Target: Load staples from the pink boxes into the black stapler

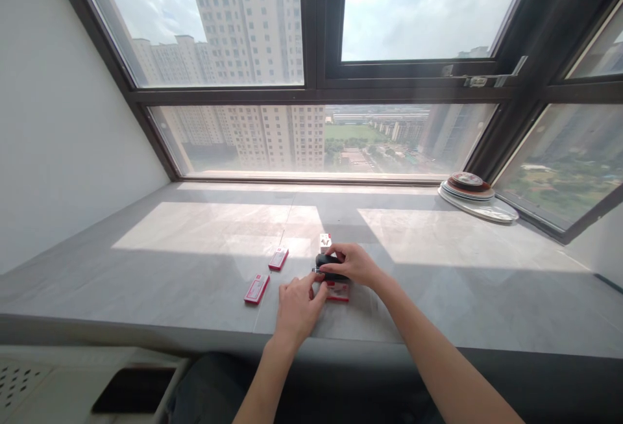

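Both bare hands meet at the middle of the window ledge (pixel 195 287), and here's the black stapler (pixel 324 260) right between them! The right hand (pixel 357 263) comes in over it from the right, fingers and thumb clamped on its body. The left hand (pixel 299 307) is at the stapler's left end, index fingertip up against the metal tip, thumb lower and apart from that finger; whether it pinches anything, I cannot tell.

Just on the near side of the stapler lies a red-and-white box (pixel 337 291), partly covered. On the far side, a small white box (pixel 325 240) peeks out. Over to the left, two more flat packs: the nearer red pack (pixel 256 289) and, a little farther and to its right, the farther red pack (pixel 278 258), well clear of the stapler. Far right, by the window frame, sits a stack of plates (pixel 470 191).
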Tool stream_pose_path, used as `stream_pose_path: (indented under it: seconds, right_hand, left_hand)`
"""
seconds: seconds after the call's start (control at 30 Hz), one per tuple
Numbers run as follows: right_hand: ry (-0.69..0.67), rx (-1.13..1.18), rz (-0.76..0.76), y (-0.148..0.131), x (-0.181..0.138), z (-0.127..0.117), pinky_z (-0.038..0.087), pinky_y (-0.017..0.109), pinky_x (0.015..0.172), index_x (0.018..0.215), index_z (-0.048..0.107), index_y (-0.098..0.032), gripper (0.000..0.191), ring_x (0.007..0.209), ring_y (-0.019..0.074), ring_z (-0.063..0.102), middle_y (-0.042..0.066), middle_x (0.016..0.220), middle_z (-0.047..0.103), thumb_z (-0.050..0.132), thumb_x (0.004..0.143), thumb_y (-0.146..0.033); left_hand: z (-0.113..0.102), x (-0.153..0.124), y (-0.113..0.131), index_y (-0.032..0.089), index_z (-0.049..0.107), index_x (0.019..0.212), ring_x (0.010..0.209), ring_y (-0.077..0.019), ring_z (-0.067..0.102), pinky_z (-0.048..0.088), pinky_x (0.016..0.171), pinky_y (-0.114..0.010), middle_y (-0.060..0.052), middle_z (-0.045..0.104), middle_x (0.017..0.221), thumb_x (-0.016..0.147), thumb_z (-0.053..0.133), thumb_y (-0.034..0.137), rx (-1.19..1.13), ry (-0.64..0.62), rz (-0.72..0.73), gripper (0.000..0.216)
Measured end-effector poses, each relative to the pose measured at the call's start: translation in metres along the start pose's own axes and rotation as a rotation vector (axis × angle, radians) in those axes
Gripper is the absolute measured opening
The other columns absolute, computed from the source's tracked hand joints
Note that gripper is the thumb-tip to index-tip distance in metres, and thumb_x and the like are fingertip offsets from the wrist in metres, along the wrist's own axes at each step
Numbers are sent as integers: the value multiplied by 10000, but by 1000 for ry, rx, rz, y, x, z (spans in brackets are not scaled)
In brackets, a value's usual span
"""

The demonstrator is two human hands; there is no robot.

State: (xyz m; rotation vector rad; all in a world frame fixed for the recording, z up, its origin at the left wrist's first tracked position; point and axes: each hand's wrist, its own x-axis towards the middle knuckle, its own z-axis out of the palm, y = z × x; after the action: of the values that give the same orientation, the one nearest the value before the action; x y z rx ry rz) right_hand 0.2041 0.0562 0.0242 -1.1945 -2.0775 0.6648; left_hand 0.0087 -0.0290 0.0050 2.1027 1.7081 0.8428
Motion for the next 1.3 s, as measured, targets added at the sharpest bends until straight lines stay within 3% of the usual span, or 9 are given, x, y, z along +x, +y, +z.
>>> stream_pose_path:
  seconds: [0.13, 0.27, 0.37, 0.6, 0.73, 0.83, 0.93, 1.13, 1.3]
  right_hand:
    - [-49, -181, -37, -7, -4, 1, 236, 247, 575, 947, 733, -255, 321, 606, 115, 458, -49, 658, 542, 726, 821, -550]
    - [5, -239, -16, -11, -11, 1, 249, 243, 607, 969, 728, -262, 287, 641, 128, 498, -36, 698, 598, 696, 849, -521]
    - [55, -243, 34, -11, -15, 4, 264, 243, 625, 987, 723, -263, 322, 675, 146, 531, -24, 729, 624, 697, 838, -546]
    - [76, -258, 86, -9, -16, 6, 248, 255, 594, 969, 720, -263, 356, 612, 144, 503, -37, 660, 567, 683, 827, -588]
    - [92, -259, 76, -10, -17, 6, 244, 257, 589, 980, 708, -260, 369, 612, 147, 504, -37, 653, 558, 671, 832, -597]
    - [89, -268, 91, -13, -20, 6, 243, 258, 586, 975, 704, -258, 335, 614, 149, 505, -36, 648, 555, 664, 838, -561]
    - [73, -273, 119, -17, -26, 4, 246, 262, 578, 993, 700, -256, 286, 615, 151, 510, -30, 652, 568, 645, 850, -497]
    - [121, -249, 250, -16, -44, -4, 271, 272, 560, 1008, 721, -265, 293, 641, 175, 566, 2, 699, 641, 616, 870, -502]
    - [186, -138, 435, 2, -51, -5, 334, 281, 564, 933, 737, -226, 489, 631, 213, 610, 28, 618, 648, 519, 903, -663]
  left_hand:
    - [-4, -3, 6, 313, 697, 1042, 869, -235, 582, 336, 834, -385, 3, 632, 742, 948, 553, 498, 53, 16, 61, 253]
    - [-4, -5, 14, 343, 700, 1017, 986, -257, 569, 323, 906, -433, -4, 684, 947, 867, 690, 481, 78, -10, 225, 204]
    - [-8, -9, 7, 321, 688, 952, 1014, -273, 559, 326, 935, -465, -16, 669, 965, 848, 720, 440, 147, -4, 232, 160]
    - [-52, -14, -70, 246, 597, 771, 1122, -351, 498, 338, 1012, -578, -91, 613, 1128, 831, 690, 466, 387, 300, -74, 246]
    - [-60, 0, -105, 234, 582, 819, 1340, -323, 434, 394, 1084, -481, -77, 555, 1378, 839, 662, 432, 185, 172, 37, 214]
    - [-51, 10, -110, 238, 568, 1226, 1476, -266, 334, 351, 1166, -432, -79, 459, 1521, 902, 587, 399, 58, 92, 84, 362]
    - [-36, 16, -104, 277, 296, 1542, 1534, -254, 237, 260, 1226, -466, -73, 349, 1615, 950, 532, 377, 70, 80, 109, 645]
    - [1, 34, -71, 235, 222, 1596, 1546, -298, 186, 212, 1231, -522, -117, 327, 1624, 1013, 430, 385, 190, 106, 189, 637]
    - [37, 64, -29, 222, 154, 1612, 1515, -353, 231, 227, 1194, -607, -176, 330, 1601, 1037, 382, 419, 205, 102, 290, 649]
